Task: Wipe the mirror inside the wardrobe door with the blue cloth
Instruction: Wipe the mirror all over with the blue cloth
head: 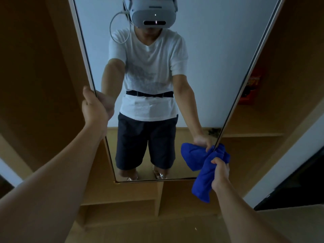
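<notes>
The tall mirror [175,67] fills the middle of the head view, set in a pale frame on the wooden wardrobe door [43,58]. The left hand [93,106] grips the mirror's left edge about halfway up, fingers curled round the frame and out of sight behind it, thumb along the front. The right hand [221,174] clutches the blue cloth [208,174] in a closed fist low on the right. The bunched top of the cloth touches the mirror's right edge near the bottom corner, and its loose end hangs down below the hand.

The glass between the two hands is open across its whole width. The mirror's bottom edge lies just below and left of the cloth. Right of the mirror stands a wardrobe shelf [254,134] carrying an orange packet [250,88], close to the frame's right edge. Below the mirror are lower wooden compartments [122,207]. A dark object [298,181] sits at the far right by the white wall [289,163].
</notes>
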Demonstrator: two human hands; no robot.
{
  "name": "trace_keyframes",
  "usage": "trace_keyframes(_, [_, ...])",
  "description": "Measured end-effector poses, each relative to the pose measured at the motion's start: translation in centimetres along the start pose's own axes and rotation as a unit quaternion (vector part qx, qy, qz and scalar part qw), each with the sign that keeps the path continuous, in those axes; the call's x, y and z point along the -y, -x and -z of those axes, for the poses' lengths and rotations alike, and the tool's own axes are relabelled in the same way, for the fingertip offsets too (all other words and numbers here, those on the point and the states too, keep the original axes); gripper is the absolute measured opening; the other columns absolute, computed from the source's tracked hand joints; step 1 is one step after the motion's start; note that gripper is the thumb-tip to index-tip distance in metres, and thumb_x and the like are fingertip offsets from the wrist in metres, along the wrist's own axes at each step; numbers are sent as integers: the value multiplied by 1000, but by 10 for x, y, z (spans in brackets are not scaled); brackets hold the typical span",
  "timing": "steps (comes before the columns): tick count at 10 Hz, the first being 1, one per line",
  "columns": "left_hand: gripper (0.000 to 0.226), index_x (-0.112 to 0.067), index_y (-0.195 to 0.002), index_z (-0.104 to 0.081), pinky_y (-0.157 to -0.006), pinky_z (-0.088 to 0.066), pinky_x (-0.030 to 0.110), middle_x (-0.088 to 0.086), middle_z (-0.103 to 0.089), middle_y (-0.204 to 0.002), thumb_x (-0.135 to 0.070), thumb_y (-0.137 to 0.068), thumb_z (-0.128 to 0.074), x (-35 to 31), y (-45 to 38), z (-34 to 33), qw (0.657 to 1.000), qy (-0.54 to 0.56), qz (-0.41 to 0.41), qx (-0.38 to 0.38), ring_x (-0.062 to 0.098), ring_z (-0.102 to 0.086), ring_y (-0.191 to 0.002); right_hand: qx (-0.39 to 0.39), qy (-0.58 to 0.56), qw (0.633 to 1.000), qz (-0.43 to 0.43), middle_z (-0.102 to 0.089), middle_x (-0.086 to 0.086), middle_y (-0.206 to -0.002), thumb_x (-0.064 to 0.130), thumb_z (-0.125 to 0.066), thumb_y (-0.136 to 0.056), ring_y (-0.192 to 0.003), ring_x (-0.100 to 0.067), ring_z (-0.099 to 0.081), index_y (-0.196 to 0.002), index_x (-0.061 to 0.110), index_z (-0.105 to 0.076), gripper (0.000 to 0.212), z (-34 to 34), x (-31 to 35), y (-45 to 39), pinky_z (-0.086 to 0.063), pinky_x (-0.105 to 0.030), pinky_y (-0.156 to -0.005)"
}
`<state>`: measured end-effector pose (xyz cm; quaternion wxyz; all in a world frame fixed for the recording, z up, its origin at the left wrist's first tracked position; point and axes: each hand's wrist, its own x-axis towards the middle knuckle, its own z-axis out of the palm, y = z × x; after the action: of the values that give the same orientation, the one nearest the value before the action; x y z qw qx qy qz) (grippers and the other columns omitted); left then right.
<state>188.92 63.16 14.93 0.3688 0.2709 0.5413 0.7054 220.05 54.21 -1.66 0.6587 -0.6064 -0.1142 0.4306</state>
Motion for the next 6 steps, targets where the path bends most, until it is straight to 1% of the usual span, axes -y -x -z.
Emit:
trace_keyframes(1, [64, -7, -132, -42, -73, -46, 25, 11, -59, -114, -54, -92, -22, -5, 17, 13, 999, 28, 19, -19, 21, -59, -95, 6, 14, 1000, -24, -58, -9, -108, 7, -53, -79, -86, -25, -56, -122, 20, -51, 44, 11, 5, 9, -42, -34, -69])
trace_keyframes(2, [68, 4, -135, -31, -104, -31, 52, 30, -30, -142, -49, -92, -23, -5, 29, 18, 998, 56, 8, -5, 44, -33, -128, 11, 25, 999, -37, -59, -9, -107, 7, -52, -78, -88, -27, -56, -118, 20, -52, 42, 19, 9, 16, -43, -34, -70])
trace_keyframes(3, [67, 6, -136, -28, -105, -29, 52, 31, -25, -144, -47, -94, -20, -10, 53, 31, 998, 64, 17, -19, 45, -28, -130, 13, 43, 998, -52, -58, -6, -102, 7, -52, -79, -89, -27, -55, -120, 19, -50, 43, 34, 9, 27, -42, -36, -73])
trace_keyframes(4, [66, 7, -135, -28, -90, -35, 43, 32, -25, -144, -45, -95, -20, -11, 57, 34, 1000, 23, 9, 13, 44, -29, -130, 18, 49, 998, -47, -59, -7, -101, 8, -52, -79, -90, -27, -55, -118, 18, -51, 40, 40, 10, 33, -42, -37, -74])
trace_keyframes(5, [54, -12, -117, -49, -72, -36, 23, 11, -60, -105, -52, -93, -23, -4, 51, 42, 999, -34, 22, -5, 26, -56, -96, 13, 40, 998, -47, -57, -5, -100, 8, -53, -78, -89, -27, -53, -117, 19, -51, 40, 39, 13, 38, -40, -38, -76])
trace_keyframes(6, [44, -25, -109, -49, -58, -29, 17, -7, -56, -89, -56, -92, -23, -3, 40, 41, 997, -69, 16, -24, 1, -48, -76, -5, 16, 999, -41, -56, -6, -106, 6, -53, -79, -96, -30, -52, -114, 21, -49, 39, 33, 10, 44, -40, -40, -78])
